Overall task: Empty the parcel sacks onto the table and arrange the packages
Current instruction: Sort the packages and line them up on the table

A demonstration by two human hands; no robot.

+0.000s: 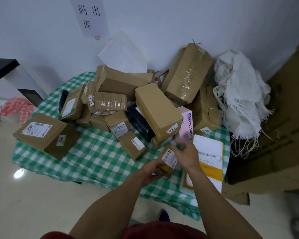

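Observation:
A heap of brown cardboard packages (155,107) lies on a table with a green-and-white checked cloth (86,157). My left hand (154,171) grips a small brown box with a white label (168,159) from below, just above the table's near edge. My right hand (186,156) rests on the box's upper right side, fingers curled around it. A pink "contact lenses" box (186,125) stands just behind my right hand. An emptied white woven sack (238,94) lies crumpled at the table's right end.
A white and yellow envelope (209,161) lies flat at the table's right front. A flat box labelled 2097 (45,133) overhangs the left edge. Large flattened cardboard (274,131) leans at the right. White foam sheets (123,52) lean on the wall behind.

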